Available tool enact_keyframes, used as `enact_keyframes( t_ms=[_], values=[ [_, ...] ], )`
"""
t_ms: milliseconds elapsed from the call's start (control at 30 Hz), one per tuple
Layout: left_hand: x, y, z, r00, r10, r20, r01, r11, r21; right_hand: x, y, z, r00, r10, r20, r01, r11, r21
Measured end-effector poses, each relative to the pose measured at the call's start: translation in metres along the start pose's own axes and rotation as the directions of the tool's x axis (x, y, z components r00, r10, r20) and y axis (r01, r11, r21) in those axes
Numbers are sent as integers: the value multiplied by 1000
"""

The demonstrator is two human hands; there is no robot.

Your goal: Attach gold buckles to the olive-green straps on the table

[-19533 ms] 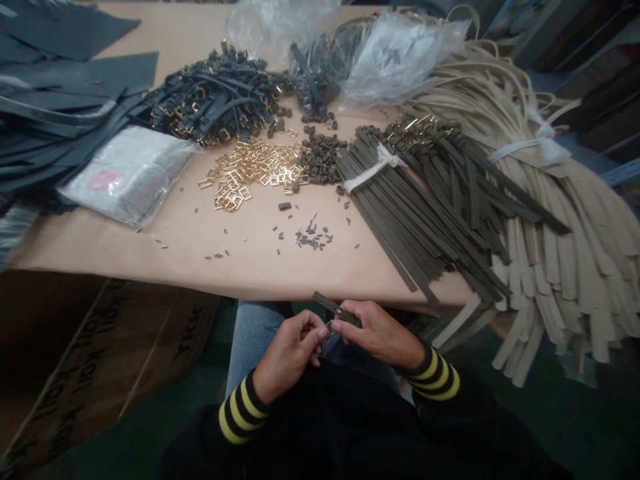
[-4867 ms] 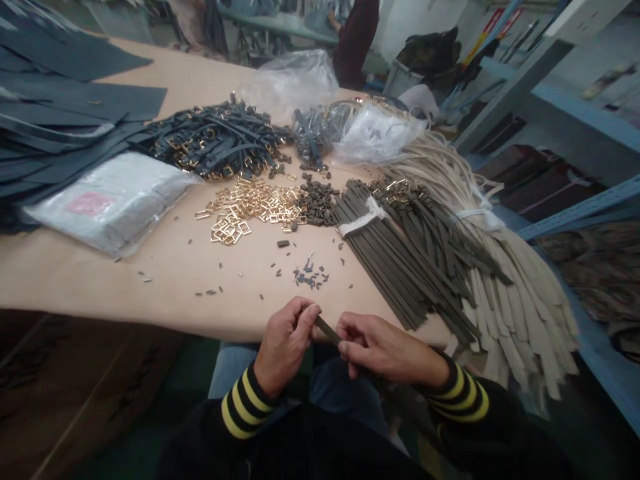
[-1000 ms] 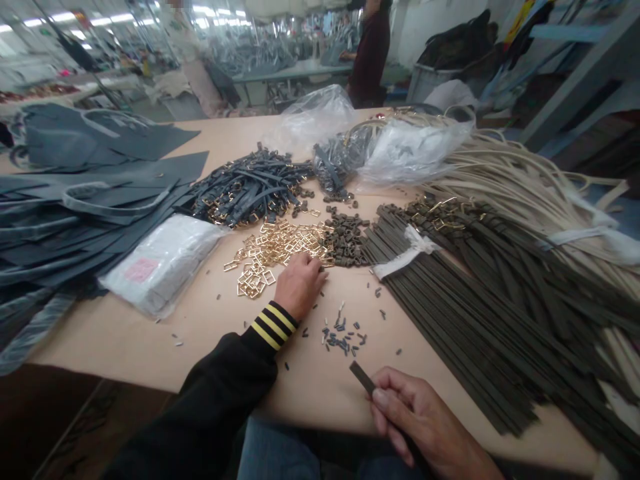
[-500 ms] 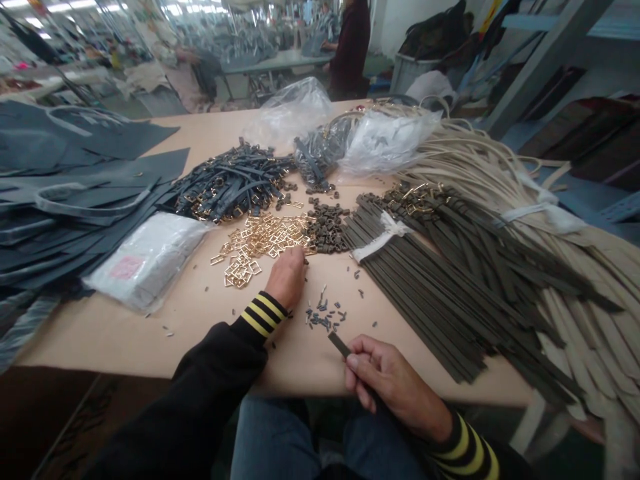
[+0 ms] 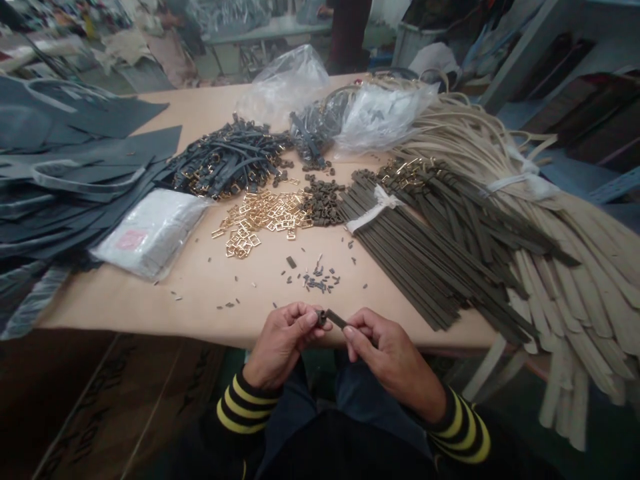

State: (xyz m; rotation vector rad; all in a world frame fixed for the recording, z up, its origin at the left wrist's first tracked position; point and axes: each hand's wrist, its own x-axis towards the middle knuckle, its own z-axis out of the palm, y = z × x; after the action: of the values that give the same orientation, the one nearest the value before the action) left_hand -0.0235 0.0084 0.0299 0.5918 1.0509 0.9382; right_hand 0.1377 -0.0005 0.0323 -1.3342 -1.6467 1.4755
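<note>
Between the fingertips of my left hand (image 5: 287, 337) is a small dark olive strap loop (image 5: 321, 318), its opening showing. My right hand (image 5: 383, 353) pinches a dark olive strap (image 5: 336, 320) near its end, and that end points at the loop, close to it; I cannot tell if they touch. The rest of the strap is hidden by the right hand. Just beyond the hands lie small dark cut pieces (image 5: 320, 280). Farther back are a pile of gold rectangular buckles (image 5: 270, 212) and a heap of similar olive loops (image 5: 327, 203).
A tied bundle of olive straps (image 5: 405, 267) lies right, beside long beige straps (image 5: 560, 293). Dark blue buckled straps (image 5: 225, 160) are heaped behind. Left are a plastic-wrapped white packet (image 5: 153, 233) and stacked blue-grey panels (image 5: 75, 180). Clear plastic bags (image 5: 385, 120) sit at the back.
My left hand has come back from the buckle and loop piles to the table's front edge, with a loop in it. My right hand has risen slightly, bringing the strap end close to the loop.
</note>
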Motion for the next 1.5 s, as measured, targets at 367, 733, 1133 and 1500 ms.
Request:
enact_keyframes(
  t_ms=[367,733,1133,1500],
  values=[
    [-25,-29,9,939,341,-53,-271,822,501,-14,0,1,985,23,170,-4,994,-112],
    [-19,-33,3,994,112,6,-104,903,417,-5,15,13,976,50,214,-36,997,-67],
    [34,28,-50,796,597,99,-299,245,922,31,20,-4,980,124,156,-131,991,31],
    [116,106,-102,845,529,76,-92,3,996,37,20,-8,962,196,188,-208,977,47]
  ],
)
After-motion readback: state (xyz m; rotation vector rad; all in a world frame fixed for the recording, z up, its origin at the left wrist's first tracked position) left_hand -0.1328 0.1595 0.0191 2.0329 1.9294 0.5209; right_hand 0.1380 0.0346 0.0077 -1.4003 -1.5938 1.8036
